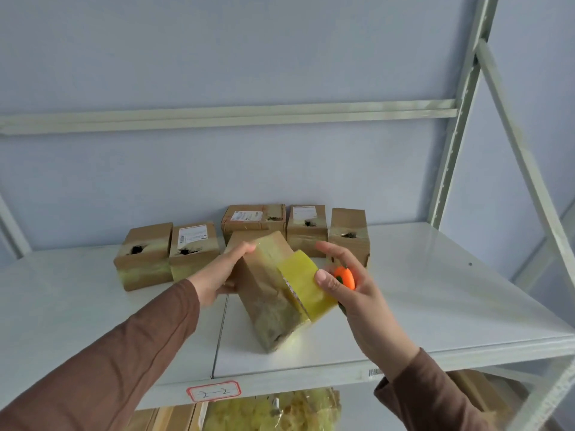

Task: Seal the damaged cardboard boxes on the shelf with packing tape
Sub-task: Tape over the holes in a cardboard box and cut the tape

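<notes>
A red-bordered label [213,391] on the front edge of the white shelf [435,293] carries handwriting that reads "2-2". 3 of the cardboard boxes bear white shipping labels, but their print is too small to read; a small barcode sticker [375,372] sits on the shelf edge, also unreadable.

6 cardboard boxes are in view on the shelf. 5 stand in a row beyond the fingertips: the far-left box [143,256] with a dark torn hole, the second box [193,251] with a label and a hole, the middle box [253,219] with a label, the fourth box [307,227] with a label and a hole, and the far-right box [349,236] with a hole. Yellowish tape already bands several of them.

The sixth, the tilted box [264,293], lies between the 2 hands. The left hand [219,275] grips its far upper end, fingers curled over the top edge and thumb beneath. The right hand [348,284] holds 1 roll of yellow packing tape [303,284] against the box's near side: the thumb presses on the roll's outer face, the other fingers spread loosely behind it. In that same hand, behind the thumb, sits 1 small orange cutter [345,276]; just how the fingers hold it cannot be told.

Both sleeves are brown. Below the shelf, under the wrists, lie yellowish wrapped goods [273,412].
</notes>
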Demonstrator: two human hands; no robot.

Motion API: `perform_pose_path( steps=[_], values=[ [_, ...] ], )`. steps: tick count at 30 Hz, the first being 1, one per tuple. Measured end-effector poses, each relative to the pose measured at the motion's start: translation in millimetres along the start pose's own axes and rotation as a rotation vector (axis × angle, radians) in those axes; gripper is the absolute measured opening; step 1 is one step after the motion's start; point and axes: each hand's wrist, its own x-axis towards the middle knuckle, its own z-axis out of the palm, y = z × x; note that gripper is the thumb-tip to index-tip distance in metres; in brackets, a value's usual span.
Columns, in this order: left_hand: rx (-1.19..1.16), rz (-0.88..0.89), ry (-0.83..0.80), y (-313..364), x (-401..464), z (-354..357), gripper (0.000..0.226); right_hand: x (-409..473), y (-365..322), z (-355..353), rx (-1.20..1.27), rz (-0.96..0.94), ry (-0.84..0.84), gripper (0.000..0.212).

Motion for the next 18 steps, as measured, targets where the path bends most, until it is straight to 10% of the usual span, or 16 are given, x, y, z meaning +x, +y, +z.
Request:
perform_pose_path(
  steps=[3,7,18],
  values=[
    [-0.047,-0.056,0.005,-19.5,0.8,-7.4,0.069,9.7,3.6,1.6,-0.070,0.007,-0.069,0.041],
    [0.292,0.326,0.217,-26.3,7.7,-15.8,0.055,20.4,12.6,8.5,-0.234,0.029,-0.010,0.031],
    [0.534,0.372,-0.077,-13.1,13.2,-13.9,0.072,46.6,-23.0,23.1,-0.102,0.101,-0.027,0.039]
  ],
)
